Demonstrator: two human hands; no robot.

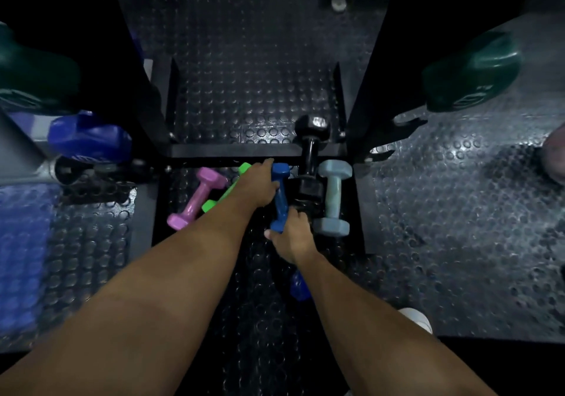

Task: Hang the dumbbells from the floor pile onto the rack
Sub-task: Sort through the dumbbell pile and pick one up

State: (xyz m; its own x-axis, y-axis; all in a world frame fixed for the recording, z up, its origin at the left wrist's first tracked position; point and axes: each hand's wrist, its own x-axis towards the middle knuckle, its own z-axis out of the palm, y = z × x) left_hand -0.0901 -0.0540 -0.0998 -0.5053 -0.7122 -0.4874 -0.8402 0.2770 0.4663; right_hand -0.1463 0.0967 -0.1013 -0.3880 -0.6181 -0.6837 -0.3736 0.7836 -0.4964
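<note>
Between the rack's (235, 152) 2 black uprights, the floor pile sits hemmed against its base bar. Both hands meet on the blue dumbbell (280, 196): left hand (258, 186) wraps its upper handle, right hand (290, 232) clasps its lower head. Pink dumbbell (197, 198), green dumbbell (224, 195), black dumbbell (310, 157) and grey dumbbell (332, 196) crowd alongside.

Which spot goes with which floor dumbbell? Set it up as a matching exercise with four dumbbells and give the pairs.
Things:
1. pink dumbbell
2. green dumbbell
3. blue dumbbell
4. grey dumbbell

Places:
A. farthest right of the pile
B. held in both hands
C. farthest left of the pile
D. partly under the left hand

Pairs: 1-C, 2-D, 3-B, 4-A. The right hand grips the blue one's near end.
</note>
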